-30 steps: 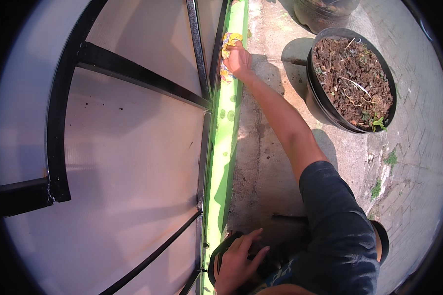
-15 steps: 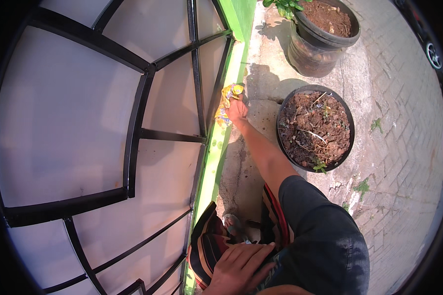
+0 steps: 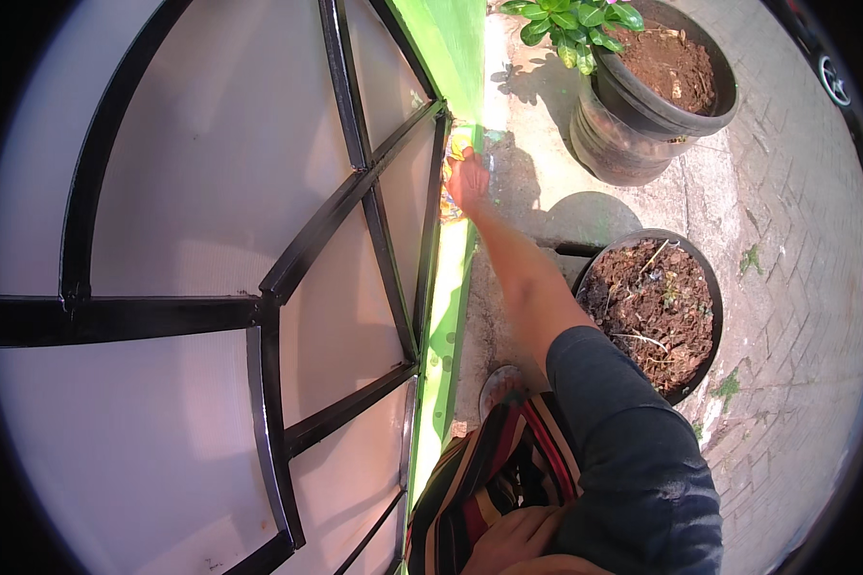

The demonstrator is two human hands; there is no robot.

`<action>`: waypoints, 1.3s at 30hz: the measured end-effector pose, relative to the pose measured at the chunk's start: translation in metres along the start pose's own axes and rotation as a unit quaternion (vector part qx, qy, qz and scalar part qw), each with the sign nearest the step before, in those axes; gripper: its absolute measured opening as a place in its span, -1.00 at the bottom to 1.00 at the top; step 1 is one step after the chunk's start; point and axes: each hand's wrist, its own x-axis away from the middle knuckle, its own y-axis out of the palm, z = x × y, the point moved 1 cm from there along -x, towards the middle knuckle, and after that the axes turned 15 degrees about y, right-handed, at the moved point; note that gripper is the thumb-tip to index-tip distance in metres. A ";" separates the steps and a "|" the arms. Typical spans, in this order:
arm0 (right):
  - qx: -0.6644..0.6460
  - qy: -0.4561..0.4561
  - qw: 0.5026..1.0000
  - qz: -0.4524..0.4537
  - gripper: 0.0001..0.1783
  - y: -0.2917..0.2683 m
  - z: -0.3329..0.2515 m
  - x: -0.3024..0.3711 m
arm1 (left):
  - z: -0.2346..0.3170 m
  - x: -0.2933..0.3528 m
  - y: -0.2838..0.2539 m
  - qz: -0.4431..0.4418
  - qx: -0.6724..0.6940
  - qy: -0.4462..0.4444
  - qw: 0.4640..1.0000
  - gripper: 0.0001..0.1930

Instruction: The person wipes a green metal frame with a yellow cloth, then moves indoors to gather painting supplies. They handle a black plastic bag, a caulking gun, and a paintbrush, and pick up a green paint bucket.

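Note:
My right hand point(image 3: 468, 182) is stretched far forward and closed around a crumpled yellow patterned cloth point(image 3: 454, 206). The cloth presses on the bright green ledge point(image 3: 443, 335) that runs along the foot of a black-framed panel wall point(image 3: 340, 302). Part of the cloth is hidden under my fingers. Down by the lower edge, my left hand point(image 3: 518, 541) lies flat on my striped trousers point(image 3: 484, 470), holding nothing. Its fingers are partly cut off and covered by my dark sleeve.
A black pot of soil point(image 3: 652, 311) stands just right of my right forearm. Farther off is a larger black pot point(image 3: 666, 72) with a leafy green plant point(image 3: 575, 29). Paving point(image 3: 786, 287) stretches along the right, with part of a car wheel point(image 3: 834, 80) at the far edge.
My right hand has slid the cloth forward along the ledge, farther from me. My body and view have shifted forward, and my left hand sits lower in the picture.

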 end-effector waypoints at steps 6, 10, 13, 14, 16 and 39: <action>-0.114 0.304 0.944 0.058 -0.72 -0.044 0.029 -0.057 | -0.013 -0.015 -0.022 -0.037 0.125 -0.094 0.987 -0.53; -0.048 0.054 0.997 -0.007 -0.72 -0.022 0.010 -0.058 | -0.018 -0.031 -0.030 -0.062 0.162 -0.117 0.978 -0.50; -0.018 -0.033 0.999 -0.001 -0.69 -0.017 0.010 -0.071 | -0.021 -0.046 -0.037 -0.086 0.170 -0.128 0.973 -0.48; -0.014 -0.038 0.999 0.001 -0.67 -0.017 0.008 -0.075 | -0.023 -0.049 -0.039 -0.087 0.166 -0.137 0.973 -0.48; -0.089 0.114 0.989 0.027 -0.66 -0.019 0.000 -0.061 | -0.025 -0.055 -0.048 -0.083 0.169 -0.164 0.968 -0.46; -0.682 0.491 0.473 -0.266 -0.63 -0.618 0.018 0.173 | 0.073 0.004 0.019 -0.025 -0.051 -0.147 0.987 -0.82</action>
